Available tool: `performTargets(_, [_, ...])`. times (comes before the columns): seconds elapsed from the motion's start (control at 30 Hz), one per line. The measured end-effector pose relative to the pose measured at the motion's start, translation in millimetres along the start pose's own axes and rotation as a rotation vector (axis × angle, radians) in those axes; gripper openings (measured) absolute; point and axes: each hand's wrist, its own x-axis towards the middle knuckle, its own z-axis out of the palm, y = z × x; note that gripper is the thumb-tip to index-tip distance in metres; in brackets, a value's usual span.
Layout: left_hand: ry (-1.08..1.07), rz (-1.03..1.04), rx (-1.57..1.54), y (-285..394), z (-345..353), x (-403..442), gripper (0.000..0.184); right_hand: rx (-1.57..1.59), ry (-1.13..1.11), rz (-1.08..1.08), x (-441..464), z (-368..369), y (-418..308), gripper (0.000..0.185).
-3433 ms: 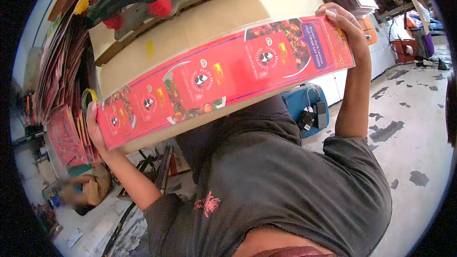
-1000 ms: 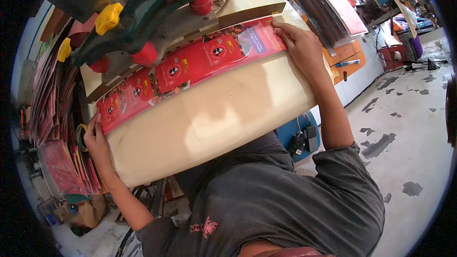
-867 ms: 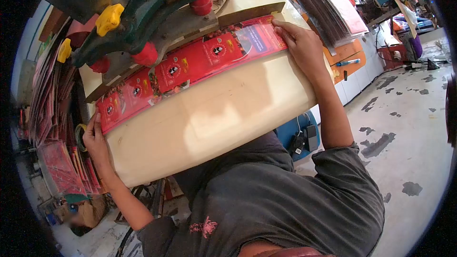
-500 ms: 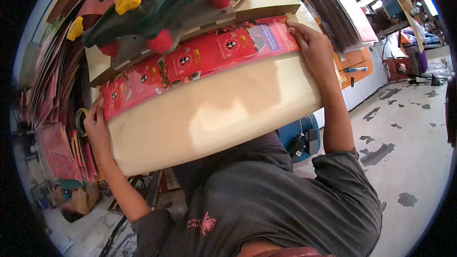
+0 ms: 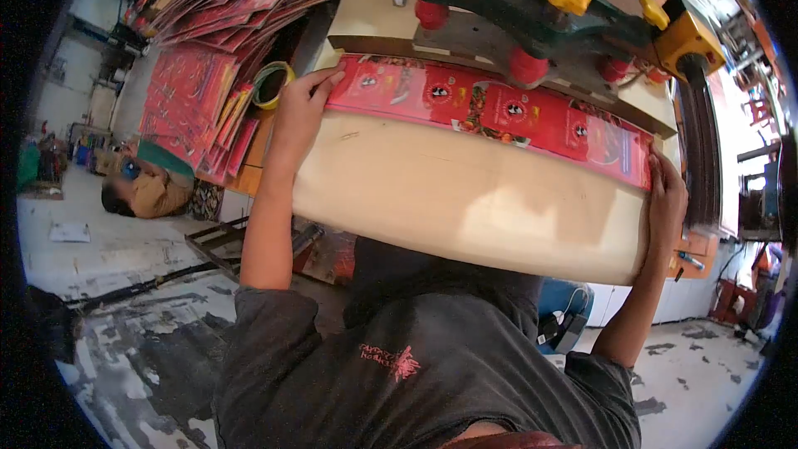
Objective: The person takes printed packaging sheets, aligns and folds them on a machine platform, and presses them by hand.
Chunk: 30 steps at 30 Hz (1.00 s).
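A long red printed sheet with a glossy clear surface (image 5: 499,112) lies along the far part of a cream padded board (image 5: 465,191), against the raised edge of a machine (image 5: 532,25) with green arms, red cups and yellow knobs. My left hand (image 5: 303,112) grips the sheet's left end between thumb and fingers. At the right end, my right hand (image 5: 667,199) has its fingers pressed together on the sheet's corner and the board's side. The sheet lies flat between both hands.
Left of the board are a roll of yellow tape (image 5: 273,86) and piles of red printed sheets (image 5: 191,100). Another person (image 5: 154,187) is low at the far left. A blue stool (image 5: 573,303) with a charger stands below the board. A pen (image 5: 690,260) lies at the right.
The sheet, held up in front earlier, now lies on the board against the machine's edge. The view has swung left, and both hands remain at the sheet's ends.
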Motion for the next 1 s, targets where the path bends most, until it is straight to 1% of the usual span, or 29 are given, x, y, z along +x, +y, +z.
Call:
performTargets(0.23, [-0.001, -0.011, 0.007, -4.2, -0.9, 1.2, 0.032, 0.020, -0.034, -0.001, 0.9, 2.4, 3.5, 0.036])
performTargets(0.3, [0.045, 0.090, 0.024, -11.9, 1.5, 3.0, 0.028, 0.065, -0.027, -0.006, -0.4, 3.0, 4.0, 0.037])
performTargets(0.33, [0.044, 0.090, 0.025, -10.5, 1.3, 2.7, 0.028, 0.066, -0.028, -0.005, -0.5, 2.4, 4.6, 0.037])
performTargets(0.4, [0.031, 0.040, 0.007, -6.1, 1.0, 1.8, 0.028, 0.027, -0.042, 0.025, -0.5, 0.0, 6.3, 0.037])
performTargets(0.53, [0.027, 0.075, 0.019, -6.5, -0.1, 1.6, 0.029, 0.031, -0.028, 0.018, 1.1, 1.9, 11.1, 0.037])
performTargets(0.6, [0.033, 0.040, 0.083, 1.8, -0.3, -0.2, 0.030, 0.138, -0.044, -0.007, 2.7, 3.5, 19.0, 0.037])
performTargets(0.67, [-0.026, -0.040, 0.100, 20.1, -2.5, -4.4, 0.030, 0.188, -0.030, 0.039, -2.6, 2.6, 8.4, 0.037])
performTargets(0.73, [-0.019, 0.044, 0.092, -2.6, 2.4, 1.8, 0.031, 0.135, -0.009, 0.034, -3.6, 3.3, 9.1, 0.036])
performTargets(0.77, [-0.035, 0.149, 0.075, -24.6, 5.2, 9.9, 0.033, 0.048, 0.046, 0.089, -4.9, 3.0, 6.5, 0.031])
performTargets(0.8, [-0.048, 0.054, 0.063, -19.0, 3.6, 7.8, 0.034, 0.115, 0.092, 0.047, -5.5, 5.3, 7.5, 0.030])
performTargets(0.83, [-0.035, 0.024, 0.121, 9.6, 1.8, -1.3, 0.035, 0.062, 0.126, -0.007, -5.1, 10.1, 20.3, 0.030])
performTargets(0.87, [-0.060, 0.055, 0.101, 2.3, 6.2, -1.7, 0.035, -0.032, 0.127, 0.018, -6.4, 5.9, 12.2, 0.030])
performTargets(0.9, [-0.060, 0.065, 0.085, -14.7, 5.6, 3.2, 0.035, -0.063, 0.144, -0.003, -6.1, 5.8, 17.3, 0.029])
performTargets(0.93, [-0.055, 0.063, 0.076, -15.6, 4.0, 9.2, 0.036, -0.087, 0.148, -0.032, -2.8, 8.4, 19.7, 0.029])
performTargets(1.0, [-0.066, 0.053, 0.069, -16.6, 4.6, 8.8, 0.036, -0.080, 0.145, -0.002, -3.5, 9.0, 20.3, 0.030])
